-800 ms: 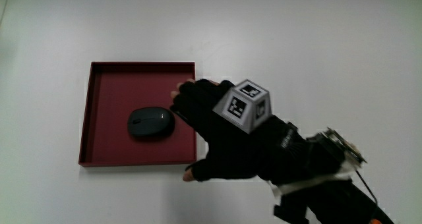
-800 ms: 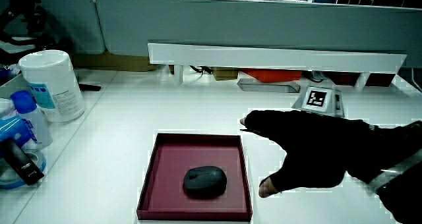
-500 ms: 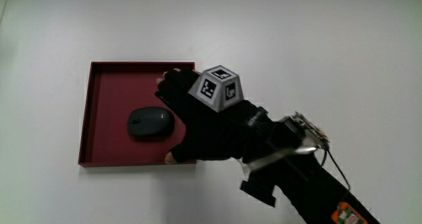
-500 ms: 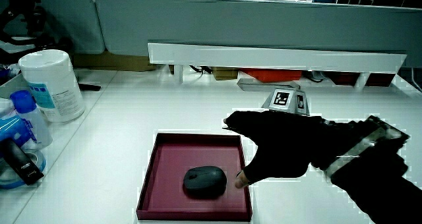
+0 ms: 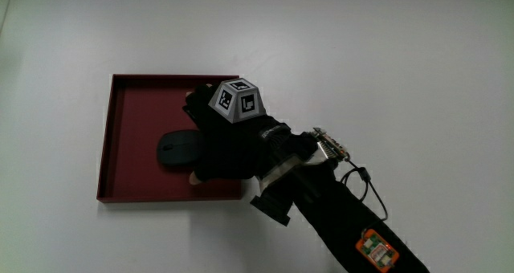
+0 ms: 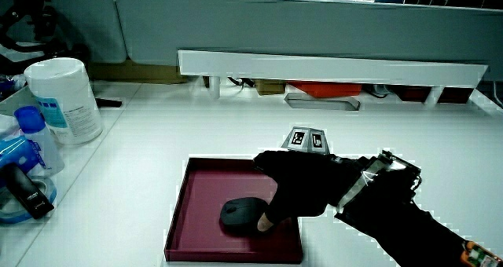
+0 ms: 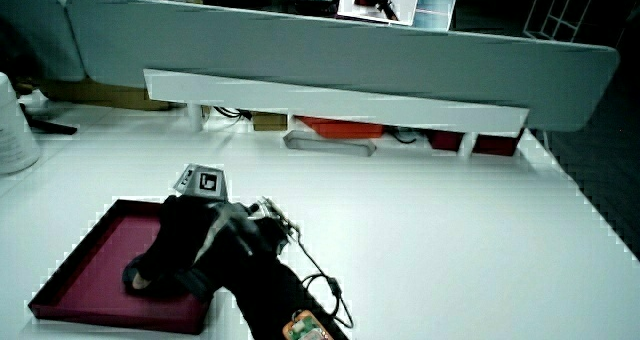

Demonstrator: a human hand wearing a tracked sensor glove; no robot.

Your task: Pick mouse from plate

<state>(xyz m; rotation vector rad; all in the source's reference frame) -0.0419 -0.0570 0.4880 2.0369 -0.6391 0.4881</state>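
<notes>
- The mouse (image 5: 175,148) lies inside the red plate (image 5: 128,112), partly covered by the hand (image 5: 229,140).
- The hand is over the mouse with fingers spread around it; I judge nothing is gripped yet.
- Risk: a loose close on the smooth, rounded shell could let the mouse slip or drag the plate.

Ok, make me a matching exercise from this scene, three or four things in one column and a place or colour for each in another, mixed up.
Things:
1. mouse
2. plate
3. hand
4. cube

Descriptions:
A. dark red, square
B. on the back of the hand
C. lying in the plate
D. black glove, over the mouse

Pairs: 1-C, 2-A, 3-D, 4-B
</notes>
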